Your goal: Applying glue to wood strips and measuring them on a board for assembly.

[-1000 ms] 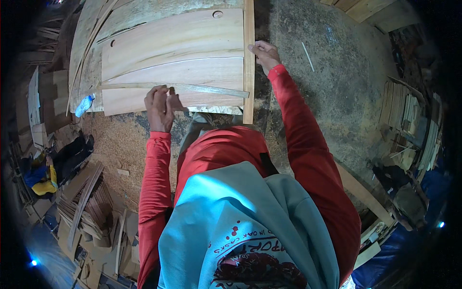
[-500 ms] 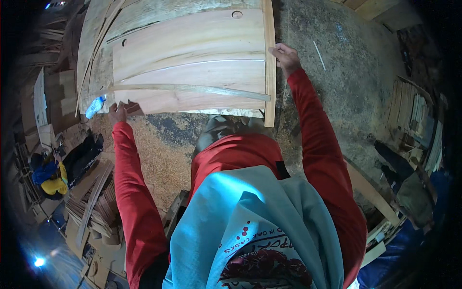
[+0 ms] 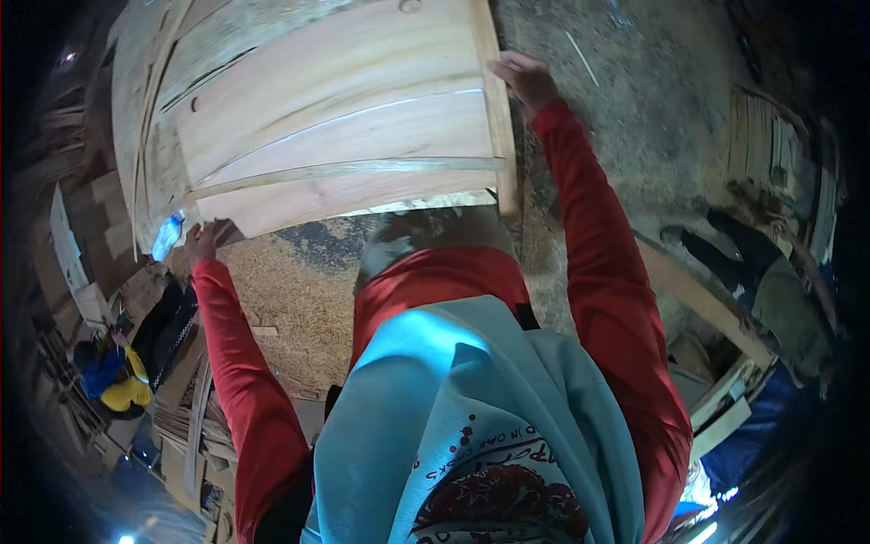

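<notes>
A pale wooden panel (image 3: 344,109) lies in front of me, with a curved line across it and small round marks. A thin wooden strip (image 3: 344,169) crosses its near part. Along the panel's right edge runs a straight batten (image 3: 494,109). My right hand (image 3: 527,80) is closed on this batten, thumb on top and the other fingers partly hidden. At the panel's near left corner is my left hand (image 3: 201,243), fingers bent together beside a dark patch; what they hold, if anything, is hidden. A clear and blue plastic bottle (image 3: 168,238) lies just left of it.
Long thin strips (image 3: 149,109) lie along the left side. Sawdust (image 3: 294,290) covers the floor near me. One person in yellow and blue (image 3: 118,381) is at the left, another in dark clothes (image 3: 779,290) at the right. Stacked boards (image 3: 761,145) stand far right.
The panel, batten and both hands have shifted a little left in the picture, and the panel's far side has moved up. Both hands keep their places at the panel's edges.
</notes>
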A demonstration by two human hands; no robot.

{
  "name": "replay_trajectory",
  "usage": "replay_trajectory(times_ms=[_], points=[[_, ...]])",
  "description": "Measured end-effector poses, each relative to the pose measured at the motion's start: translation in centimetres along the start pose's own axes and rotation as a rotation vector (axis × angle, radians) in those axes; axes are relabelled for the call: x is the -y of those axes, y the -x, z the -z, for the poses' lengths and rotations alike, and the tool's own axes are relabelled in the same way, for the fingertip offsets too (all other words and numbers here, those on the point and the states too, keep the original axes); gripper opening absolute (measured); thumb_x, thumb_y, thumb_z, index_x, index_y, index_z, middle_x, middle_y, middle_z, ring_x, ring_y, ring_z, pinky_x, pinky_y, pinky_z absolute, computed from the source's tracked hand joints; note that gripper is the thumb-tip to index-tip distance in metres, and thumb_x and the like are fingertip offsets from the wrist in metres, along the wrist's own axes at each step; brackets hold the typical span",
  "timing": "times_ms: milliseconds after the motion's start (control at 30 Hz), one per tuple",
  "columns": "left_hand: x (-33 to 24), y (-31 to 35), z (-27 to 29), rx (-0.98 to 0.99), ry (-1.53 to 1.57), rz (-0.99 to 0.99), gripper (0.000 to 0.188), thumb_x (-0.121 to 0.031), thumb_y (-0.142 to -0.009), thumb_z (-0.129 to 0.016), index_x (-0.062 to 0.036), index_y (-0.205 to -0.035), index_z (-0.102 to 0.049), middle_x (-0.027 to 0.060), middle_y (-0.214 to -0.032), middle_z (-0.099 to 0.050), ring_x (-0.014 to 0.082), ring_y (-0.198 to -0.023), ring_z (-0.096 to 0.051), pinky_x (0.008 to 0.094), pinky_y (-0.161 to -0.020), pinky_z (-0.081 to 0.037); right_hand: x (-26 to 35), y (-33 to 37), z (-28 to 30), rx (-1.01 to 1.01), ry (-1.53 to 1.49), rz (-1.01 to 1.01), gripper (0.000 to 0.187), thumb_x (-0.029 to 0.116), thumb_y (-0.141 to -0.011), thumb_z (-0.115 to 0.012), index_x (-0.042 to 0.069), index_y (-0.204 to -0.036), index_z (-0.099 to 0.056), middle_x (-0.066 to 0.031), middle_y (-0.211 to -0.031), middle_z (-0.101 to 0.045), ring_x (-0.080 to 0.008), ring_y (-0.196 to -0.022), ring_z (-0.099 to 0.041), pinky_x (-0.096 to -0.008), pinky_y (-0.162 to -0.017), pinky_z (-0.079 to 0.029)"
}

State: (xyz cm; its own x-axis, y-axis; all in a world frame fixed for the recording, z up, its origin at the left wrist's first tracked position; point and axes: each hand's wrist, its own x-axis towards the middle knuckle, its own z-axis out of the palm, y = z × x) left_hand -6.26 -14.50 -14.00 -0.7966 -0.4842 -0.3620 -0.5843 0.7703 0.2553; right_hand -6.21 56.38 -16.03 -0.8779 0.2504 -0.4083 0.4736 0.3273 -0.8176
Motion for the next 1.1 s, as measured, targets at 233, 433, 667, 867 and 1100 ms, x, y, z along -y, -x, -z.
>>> replay_trajectory(times_ms=[233, 433, 667, 867, 1100], points=[[9.5, -2.9, -4.4, -0.111, 0.202, -0.137, 0.071, -0.042, -0.082, -0.082, -0.0063, -0.139, -0.059, 0.0244, -0.127, -0.065, 0.0292, -0.118, -0.063, 0.0397, -0.093, -0.053, -2.3, -3.0, -2.3, 0.146, -0.246, 0.153, 0.022, 0.029, -0.091, -0.073, 0.008, -0.096, -0.07, 0.0039, -0.075, -0.058, -0.0043, -0.066, -0.047, -0.0244, -0.055, -0.039], [8.4, -1.4, -1.8, -0.037, 0.083, -0.126, 0.079, -0.042, -0.079, -0.084, -0.0062, -0.143, -0.056, 0.0284, -0.136, -0.059, 0.035, -0.122, -0.061, 0.043, -0.097, -0.051, -1.9, -2.5, -3.0, 0.073, -0.285, 0.19, 0.021, 0.028, -0.09, -0.075, 0.009, -0.088, -0.067, 0.0089, -0.073, -0.051, -0.0029, -0.065, -0.04, -0.022, -0.055, -0.034], [8.4, -1.6, 0.7, 0.024, -0.036, -0.096, 0.079, -0.04, -0.077, -0.086, -0.0044, -0.141, -0.058, 0.0254, -0.129, -0.06, 0.0355, -0.111, -0.064, 0.044, -0.093, -0.052, -0.9, -2.3, -3.7, 0.111, -0.384, 0.233, 0.021, 0.025, -0.092, -0.074, 0.009, -0.081, -0.064, 0.0092, -0.069, -0.046, -0.0026, -0.063, -0.036, -0.0221, -0.054, -0.03], [7.9, 0.0, 1.2, -0.09, -0.165, -0.161, 0.063, -0.034, -0.078, -0.084, -0.0036, -0.129, -0.064, 0.0193, -0.115, -0.065, 0.0297, -0.102, -0.066, 0.041, -0.084, -0.054, -1.0, -3.0, -4.3, 0.093, -0.382, 0.253, 0.023, 0.022, -0.09, -0.076, 0.007, -0.076, -0.065, 0.0087, -0.065, -0.046, -0.004, -0.06, -0.036, -0.025, -0.053, -0.029], [1.4, 1.9, 0.2, 0.043, -0.145, -0.226, 0.033, -0.034, -0.084, -0.075, -0.0056, -0.092, -0.06, 0.0097, -0.083, -0.068, 0.0205, -0.08, -0.063, 0.0384, -0.073, -0.049, -1.3, -2.6, -2.6, 0.127, -0.418, 0.141, 0.019, 0.022, -0.09, -0.077, 0.013, -0.078, -0.065, 0.0112, -0.072, -0.047, -0.0017, -0.065, -0.038, -0.0225, -0.054, -0.029]])
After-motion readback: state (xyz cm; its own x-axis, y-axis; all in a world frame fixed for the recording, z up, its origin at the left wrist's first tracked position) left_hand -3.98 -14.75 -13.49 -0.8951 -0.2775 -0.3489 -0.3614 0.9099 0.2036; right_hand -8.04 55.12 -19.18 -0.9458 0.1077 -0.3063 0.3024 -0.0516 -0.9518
